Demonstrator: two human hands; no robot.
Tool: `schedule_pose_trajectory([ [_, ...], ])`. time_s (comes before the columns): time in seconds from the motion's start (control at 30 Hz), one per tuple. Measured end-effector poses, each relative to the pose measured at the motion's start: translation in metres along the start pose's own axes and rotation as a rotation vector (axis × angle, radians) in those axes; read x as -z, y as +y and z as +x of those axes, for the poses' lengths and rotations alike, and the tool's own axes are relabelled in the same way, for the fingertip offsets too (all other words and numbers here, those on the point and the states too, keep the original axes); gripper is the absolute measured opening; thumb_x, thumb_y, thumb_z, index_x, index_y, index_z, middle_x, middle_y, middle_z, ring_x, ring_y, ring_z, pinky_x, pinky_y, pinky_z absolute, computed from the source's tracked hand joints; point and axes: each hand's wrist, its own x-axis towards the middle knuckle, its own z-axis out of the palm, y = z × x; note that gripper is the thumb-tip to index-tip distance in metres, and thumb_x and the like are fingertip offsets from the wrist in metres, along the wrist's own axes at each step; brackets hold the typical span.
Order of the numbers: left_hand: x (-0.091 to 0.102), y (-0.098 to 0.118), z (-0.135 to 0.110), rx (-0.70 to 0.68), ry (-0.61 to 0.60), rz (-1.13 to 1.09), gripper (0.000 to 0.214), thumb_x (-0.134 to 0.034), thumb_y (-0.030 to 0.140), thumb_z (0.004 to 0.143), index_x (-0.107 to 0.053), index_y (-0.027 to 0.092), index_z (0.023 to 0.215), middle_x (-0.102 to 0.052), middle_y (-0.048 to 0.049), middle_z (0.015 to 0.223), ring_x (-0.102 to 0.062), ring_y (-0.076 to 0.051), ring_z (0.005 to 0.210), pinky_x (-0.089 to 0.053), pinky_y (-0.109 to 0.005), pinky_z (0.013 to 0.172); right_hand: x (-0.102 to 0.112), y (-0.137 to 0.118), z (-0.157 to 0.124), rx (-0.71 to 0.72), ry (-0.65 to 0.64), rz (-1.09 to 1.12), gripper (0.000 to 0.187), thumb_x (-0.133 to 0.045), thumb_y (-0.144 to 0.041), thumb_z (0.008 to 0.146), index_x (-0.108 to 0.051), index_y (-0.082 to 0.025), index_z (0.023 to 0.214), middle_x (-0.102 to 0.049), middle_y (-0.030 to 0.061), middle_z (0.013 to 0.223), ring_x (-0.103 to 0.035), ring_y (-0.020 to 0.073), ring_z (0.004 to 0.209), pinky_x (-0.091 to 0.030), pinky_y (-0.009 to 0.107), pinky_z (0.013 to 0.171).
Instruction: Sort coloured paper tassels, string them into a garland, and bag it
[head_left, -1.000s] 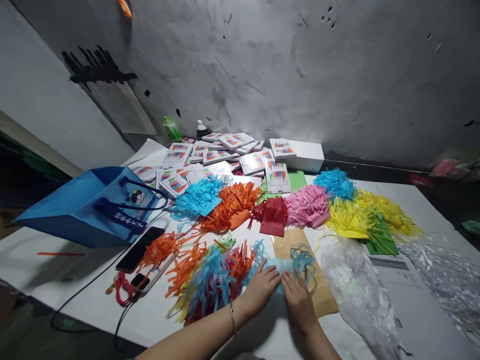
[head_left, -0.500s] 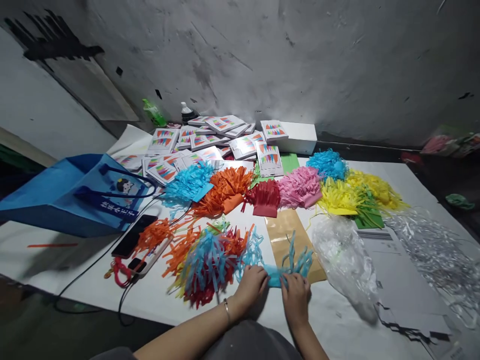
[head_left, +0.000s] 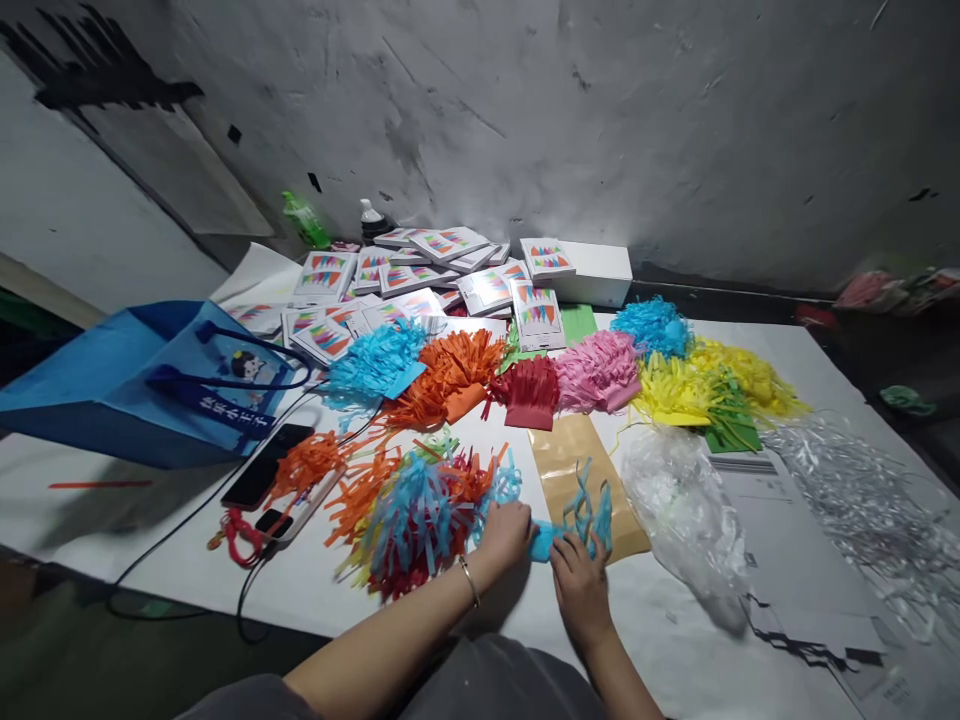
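A light-blue tissue-paper tassel [head_left: 541, 543] with a solid band and cut fringe lies between my hands. My left hand [head_left: 508, 532], with a bracelet at the wrist, is closed on the band's left end. At the other end my right hand [head_left: 580, 572] holds the paper, its fingers bent over the band and fringe. The cut strips stick up beyond my right fingers, above a brown paper envelope [head_left: 574, 460]. Left of my left hand is a mixed heap of finished-looking tassels [head_left: 424, 510] in blue, red, orange and yellow.
Bunches of orange [head_left: 465, 365], red [head_left: 531, 385], pink [head_left: 600, 368] and yellow tassels [head_left: 675, 390] form a row. Behind them are printed packs [head_left: 450, 245]. A blue bag [head_left: 112, 390] and phone [head_left: 268, 465] stand left; crumpled clear plastic [head_left: 682, 520] and silver tinsel [head_left: 862, 510] lie right.
Both hands have shifted slightly up with the blue tassel. My right fingers have moved left along the band, and the fringe at its right end now stands closer together.
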Motion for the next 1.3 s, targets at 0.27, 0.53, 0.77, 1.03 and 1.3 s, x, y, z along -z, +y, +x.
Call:
schedule_pose_trajectory([
  [0.27, -0.032, -0.021, -0.030, -0.490, 0.352, -0.002, 0.008, -0.060, 0.021, 0.088, -0.063, 0.024, 0.096, -0.064, -0.0024, 0.102, -0.049, -0.022, 0.107, -0.018, -0.049, 0.107, -0.003, -0.005, -0.004, -0.084, -0.028, -0.009, 0.016, -0.048, -0.024, 0.091, -0.063, -0.023, 0.097, -0.069, 0.0051, 0.105, -0.056, 0.0231, 0.109, -0.015, 0.053, 0.112],
  [0.53, -0.030, -0.027, -0.034, -0.352, 0.250, -0.079, 0.014, -0.054, 0.027, 0.093, -0.066, 0.021, 0.089, -0.062, -0.0031, 0.096, -0.050, -0.021, 0.097, -0.029, -0.044, 0.094, 0.011, -0.005, -0.012, -0.170, -0.050, -0.025, 0.022, -0.045, -0.021, 0.094, -0.065, -0.024, 0.088, -0.066, 0.0054, 0.114, -0.053, 0.0244, 0.117, -0.018, 0.054, 0.109],
  [0.77, -0.018, -0.006, -0.017, -0.211, 0.150, 0.014, 0.023, -0.052, 0.026, 0.090, -0.068, 0.016, 0.078, -0.062, -0.0096, 0.087, -0.052, -0.026, 0.091, -0.032, -0.044, 0.083, 0.020, -0.010, 0.001, -0.342, -0.016, -0.223, 0.022, -0.045, -0.022, 0.093, -0.064, -0.019, 0.084, -0.065, 0.0140, 0.112, -0.055, 0.0292, 0.110, -0.023, 0.058, 0.102],
  [1.03, -0.011, -0.007, -0.011, -0.229, 0.125, 0.008, 0.020, -0.061, 0.034, 0.085, -0.068, 0.016, 0.091, -0.062, -0.0107, 0.098, -0.052, -0.028, 0.098, -0.033, -0.044, 0.087, 0.003, -0.020, -0.006, -0.175, -0.048, -0.125, 0.017, -0.051, -0.014, 0.090, -0.065, -0.024, 0.088, -0.069, 0.0051, 0.109, -0.054, 0.0263, 0.115, -0.011, 0.058, 0.111],
  [1.3, -0.026, -0.023, -0.027, -0.507, 0.274, -0.021, 0.013, -0.058, 0.022, 0.090, -0.064, 0.027, 0.100, -0.064, -0.0030, 0.108, -0.048, -0.022, 0.111, -0.019, -0.048, 0.106, 0.005, -0.024, -0.003, -0.180, -0.055, -0.018, 0.017, -0.048, -0.022, 0.092, -0.065, -0.023, 0.097, -0.067, 0.0068, 0.113, -0.054, 0.0259, 0.113, -0.013, 0.058, 0.110],
])
